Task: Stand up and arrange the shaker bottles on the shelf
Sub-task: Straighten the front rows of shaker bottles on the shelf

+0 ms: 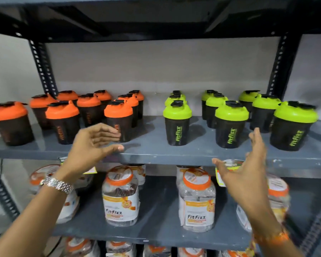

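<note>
Several black shaker bottles with orange lids point(63, 121) stand upright on the left half of the grey shelf point(152, 153). On the right half stand several black shakers with green lids point(177, 125) in rows. My left hand point(93, 145) is open in front of the shelf edge, fingers just short of the nearest orange-lidded shaker point(119, 121), holding nothing. My right hand point(246, 171) is open too, raised below and between two front green-lidded shakers point(231, 125), touching none.
The shelf below holds clear jars with orange lids point(121, 195) and another such jar point(196, 199); more jars sit on a lower shelf. Black perforated uprights point(43, 71) frame the rack. A gap separates the orange and green groups.
</note>
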